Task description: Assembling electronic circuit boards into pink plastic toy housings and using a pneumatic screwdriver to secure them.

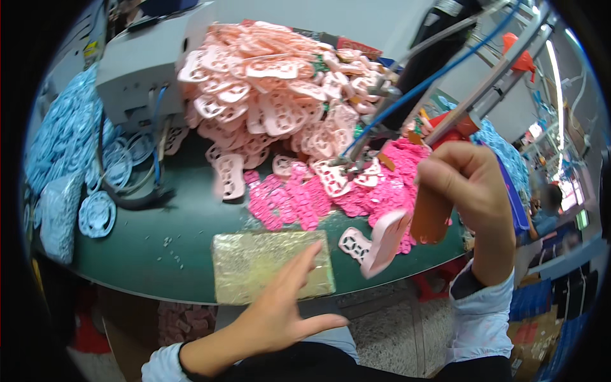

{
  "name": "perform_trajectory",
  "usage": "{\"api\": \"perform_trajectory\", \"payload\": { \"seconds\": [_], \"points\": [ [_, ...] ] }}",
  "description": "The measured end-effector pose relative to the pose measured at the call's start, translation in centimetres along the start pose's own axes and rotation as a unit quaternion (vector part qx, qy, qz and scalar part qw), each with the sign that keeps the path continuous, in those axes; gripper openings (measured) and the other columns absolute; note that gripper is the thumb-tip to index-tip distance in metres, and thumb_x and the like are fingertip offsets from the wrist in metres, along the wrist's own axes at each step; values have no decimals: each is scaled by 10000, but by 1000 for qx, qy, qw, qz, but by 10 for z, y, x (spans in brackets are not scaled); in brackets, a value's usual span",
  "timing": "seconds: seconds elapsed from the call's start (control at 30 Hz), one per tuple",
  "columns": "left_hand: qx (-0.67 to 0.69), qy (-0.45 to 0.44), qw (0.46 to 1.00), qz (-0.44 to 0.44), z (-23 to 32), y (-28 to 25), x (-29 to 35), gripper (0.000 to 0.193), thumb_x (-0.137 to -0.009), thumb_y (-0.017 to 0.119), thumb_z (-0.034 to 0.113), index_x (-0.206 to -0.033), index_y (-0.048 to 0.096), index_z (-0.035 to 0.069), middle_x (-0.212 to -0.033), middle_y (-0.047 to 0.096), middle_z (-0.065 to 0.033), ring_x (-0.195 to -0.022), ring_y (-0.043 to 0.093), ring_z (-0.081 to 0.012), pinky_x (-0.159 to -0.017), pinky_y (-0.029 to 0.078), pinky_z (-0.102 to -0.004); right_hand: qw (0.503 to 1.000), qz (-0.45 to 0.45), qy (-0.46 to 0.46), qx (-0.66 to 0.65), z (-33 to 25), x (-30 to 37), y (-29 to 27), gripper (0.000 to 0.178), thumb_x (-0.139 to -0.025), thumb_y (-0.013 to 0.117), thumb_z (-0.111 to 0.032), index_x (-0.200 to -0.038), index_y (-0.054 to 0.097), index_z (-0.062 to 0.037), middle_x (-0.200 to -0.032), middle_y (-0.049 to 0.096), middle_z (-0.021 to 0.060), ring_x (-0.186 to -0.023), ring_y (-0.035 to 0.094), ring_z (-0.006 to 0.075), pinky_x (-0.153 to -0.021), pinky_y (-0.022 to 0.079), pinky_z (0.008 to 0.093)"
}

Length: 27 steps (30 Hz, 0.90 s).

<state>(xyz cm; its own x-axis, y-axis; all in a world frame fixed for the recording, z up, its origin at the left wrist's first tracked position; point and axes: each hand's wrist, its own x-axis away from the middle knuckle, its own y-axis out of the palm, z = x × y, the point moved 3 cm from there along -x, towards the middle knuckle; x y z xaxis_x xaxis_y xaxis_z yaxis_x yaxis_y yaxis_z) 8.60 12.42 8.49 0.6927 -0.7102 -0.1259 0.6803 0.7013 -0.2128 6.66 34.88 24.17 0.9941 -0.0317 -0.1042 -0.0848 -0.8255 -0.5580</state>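
Green table; right hand pinches brown, round-cornered slab.

Slab at front edge of table, loose pieces behind it, heap farther back, machine left of heap

Brown strip and gold block.
The strip is held pointing down in the right hand; the block lies flat at the worktop's near edge.

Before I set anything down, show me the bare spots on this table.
Widest: green tabletop between blue oval and gold slab, bar white crumbs; narrower, between slab and pale openwork piece. Crowded: beyond, hot-pink pieces and paler heap.
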Motion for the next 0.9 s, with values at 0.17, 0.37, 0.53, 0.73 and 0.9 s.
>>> {"api": "perform_trajectory", "payload": {
  "seconds": [0.17,0.37,0.53,0.73,0.9],
  "points": [
    [300,-71,948,-78,-10,4,-3,795,-904,686,232,-1499,208,11,-1401,456,-154,-1237,501,-222,-995,438,-352,966,-165,94,-177,11,-4,59,212,-921,669,-189,-969,575,-5,-802,617,6,-685,572,54,-576,457,223],
    [365,-127,922,11,-33,-30,25,440,-998,519,198,-1382,449,-5,-1187,597,-82,-1078,553,-123,-895,463,-290,936,-299,92,-164,30,-11,66,495,-836,708,-40,-1253,443,-13,-909,631,73,-810,640,120,-683,519,254],
    [66,-151,984,72,-52,-50,31,398,-913,635,171,-1258,555,-10,-1055,657,-131,-916,655,-227,-819,516,-341,952,-258,105,-129,50,-11,94,659,-810,659,33,-1389,353,-38,-972,641,99,-857,648,143,-723,523,266],
    [-286,32,938,191,-46,-37,17,552,-781,752,121,-1275,549,-17,-1157,537,-191,-872,592,-290,-758,501,-378,959,-239,101,-112,61,-13,128,705,-837,681,-5,-1442,324,-44,-1044,673,124,-911,653,141,-771,537,261],
    [23,-42,983,177,-26,-39,9,541,-901,667,155,-1351,464,-65,-1204,575,-182,-1020,622,-198,-804,543,-290,945,-253,100,-182,55,-6,149,655,-940,611,-102,-1480,252,-18,-1128,657,181,-937,657,180,-796,543,296]
  ]
}}
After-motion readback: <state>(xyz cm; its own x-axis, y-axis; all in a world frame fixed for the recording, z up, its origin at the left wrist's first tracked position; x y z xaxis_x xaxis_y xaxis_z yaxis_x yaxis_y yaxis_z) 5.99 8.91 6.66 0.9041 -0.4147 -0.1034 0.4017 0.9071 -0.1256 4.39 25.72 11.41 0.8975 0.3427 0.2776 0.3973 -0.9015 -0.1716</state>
